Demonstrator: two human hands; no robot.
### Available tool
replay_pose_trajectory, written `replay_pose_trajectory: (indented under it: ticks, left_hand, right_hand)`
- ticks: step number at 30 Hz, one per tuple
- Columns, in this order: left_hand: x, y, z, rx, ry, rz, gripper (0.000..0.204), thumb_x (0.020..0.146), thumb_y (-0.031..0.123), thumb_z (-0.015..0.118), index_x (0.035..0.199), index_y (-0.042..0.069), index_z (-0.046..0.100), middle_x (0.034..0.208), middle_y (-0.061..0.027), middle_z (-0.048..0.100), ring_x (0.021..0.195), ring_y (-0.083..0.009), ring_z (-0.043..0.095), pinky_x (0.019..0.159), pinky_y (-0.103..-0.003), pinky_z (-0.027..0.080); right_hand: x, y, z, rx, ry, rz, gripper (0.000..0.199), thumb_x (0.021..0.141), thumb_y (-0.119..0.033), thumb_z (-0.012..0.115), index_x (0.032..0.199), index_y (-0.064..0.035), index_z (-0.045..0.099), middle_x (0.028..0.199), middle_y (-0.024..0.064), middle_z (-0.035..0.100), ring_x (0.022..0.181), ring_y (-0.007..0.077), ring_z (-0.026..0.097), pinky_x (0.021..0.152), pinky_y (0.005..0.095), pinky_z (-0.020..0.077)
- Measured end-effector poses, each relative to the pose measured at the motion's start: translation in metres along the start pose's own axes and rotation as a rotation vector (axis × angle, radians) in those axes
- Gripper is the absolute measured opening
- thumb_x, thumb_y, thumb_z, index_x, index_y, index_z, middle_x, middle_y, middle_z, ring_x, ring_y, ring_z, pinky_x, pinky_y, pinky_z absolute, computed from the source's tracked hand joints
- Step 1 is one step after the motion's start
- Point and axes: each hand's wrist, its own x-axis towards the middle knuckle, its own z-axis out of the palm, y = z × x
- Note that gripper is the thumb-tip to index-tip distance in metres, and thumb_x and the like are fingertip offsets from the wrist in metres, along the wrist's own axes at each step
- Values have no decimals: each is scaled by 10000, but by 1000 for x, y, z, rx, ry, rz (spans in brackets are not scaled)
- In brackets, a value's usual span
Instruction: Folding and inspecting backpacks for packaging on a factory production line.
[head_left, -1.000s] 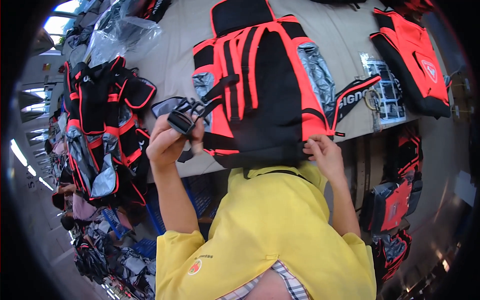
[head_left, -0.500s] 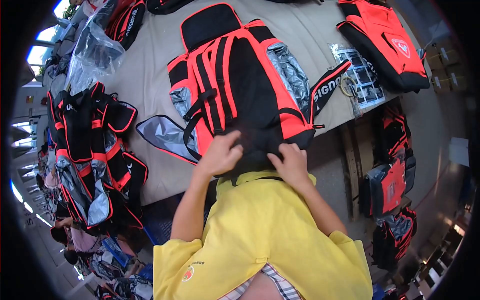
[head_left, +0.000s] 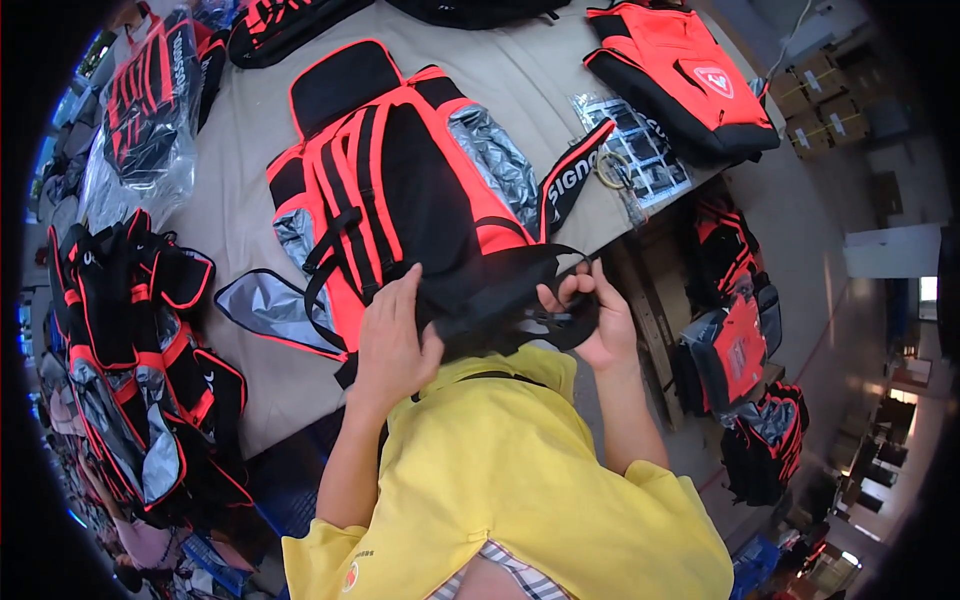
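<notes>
A large black and neon-red backpack (head_left: 420,190) lies on the cloth-covered table in front of me, its strap side up and its top flap (head_left: 345,85) spread away from me. Silver-lined side panels show on both sides. My left hand (head_left: 392,342) rests on the black lower end of the bag, fingers stretched out and thumb apart. Curled fingers of my right hand (head_left: 605,318) grip a black strap (head_left: 565,257), which loops out from the bag's lower right corner. A dark part between my hands is blurred.
More black and red bags (head_left: 140,350) are piled at the left, near a plastic-wrapped one (head_left: 145,100). Far right lies another backpack (head_left: 690,75), beside a clear packet (head_left: 640,150) and a tape roll (head_left: 612,170). Bags (head_left: 730,340) stand beyond the table's right edge.
My right hand has lifted off the bag's lower edge, turned over and taken hold of the black strap. My left hand has flattened onto the bag. The whole view has shifted.
</notes>
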Motion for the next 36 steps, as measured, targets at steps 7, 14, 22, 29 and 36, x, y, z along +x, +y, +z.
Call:
replay_pose_trajectory:
  ticks: [7, 14, 22, 29, 36]
  left_hand:
    - [-1, 62, 26, -903, -58, -342, 370, 946, 95, 796, 1266, -13, 645, 1084, -170, 717, 980, -286, 746, 837, -372, 578]
    - [-31, 39, 7, -489, 3, -270, 192, 878, 41, 812, 1037, -8, 717, 977, -128, 699, 889, -290, 726, 729, -349, 575]
    - [-106, -25, -48, -1032, 158, -895, 173, 979, 77, 737, 1130, 51, 658, 899, -54, 717, 752, -108, 660, 661, -250, 506]
    - [-107, -27, -47, -1138, 356, -977, 144, 1017, 135, 719, 1102, 61, 629, 885, -44, 676, 656, -95, 572, 577, -228, 422]
    - [-114, -53, -23, -539, 413, -1162, 299, 1018, 170, 731, 1265, 25, 644, 999, -112, 709, 783, -187, 663, 680, -290, 513]
  right_hand:
    - [27, 45, 28, -51, -60, 113, 320, 1138, -330, 541, 1026, -62, 676, 973, 35, 725, 1177, 222, 684, 1191, 510, 461]
    - [16, 83, 0, -462, -92, 314, 379, 1095, -283, 631, 1382, -61, 523, 1226, 192, 702, 1138, 300, 700, 993, 479, 581]
    - [21, 13, -12, -167, -340, 557, 489, 1025, -114, 662, 1472, 3, 503, 872, 91, 681, 742, 174, 692, 803, 383, 619]
    - [43, -12, -29, -127, 84, 428, 414, 1135, -404, 539, 1293, -38, 650, 1233, 160, 721, 1108, 261, 735, 920, 395, 632]
    - [-3, -58, 20, -1124, -527, 164, 221, 1107, -123, 557, 1215, 12, 695, 1030, 171, 784, 867, 269, 773, 799, 357, 631]
